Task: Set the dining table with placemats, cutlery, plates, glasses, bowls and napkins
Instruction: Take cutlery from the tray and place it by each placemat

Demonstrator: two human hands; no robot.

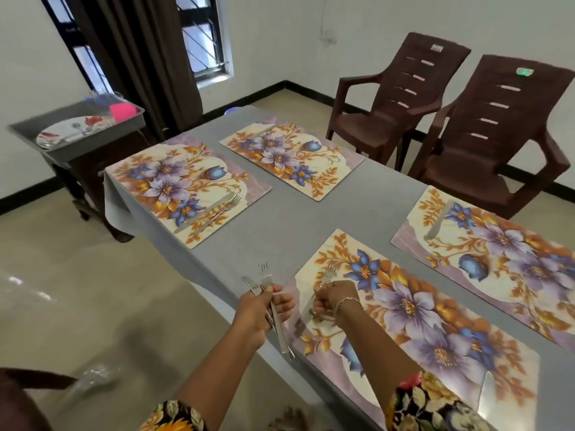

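A dark brown moulded plastic armchair with a slotted back [401, 98] stands at one o'clock. A second matching armchair [497, 126] stands just beside it at two o'clock, and both are near a white wall [357, 32] with black skirting [308, 92]. A dark brown pleated curtain [140, 57] hangs at eleven o'clock, partly covering a black-framed barred window [202, 35] at twelve, and a dark wooden side stand [90, 169] sits at ten o'clock on the glossy beige tiled floor [62, 275].

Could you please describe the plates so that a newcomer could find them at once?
Start at the grey-clothed dining table; beyond its far left corner a dark side table carries a grey tray. The plates lie in that tray, white with red patterns, unlike the bright pink item beside them.
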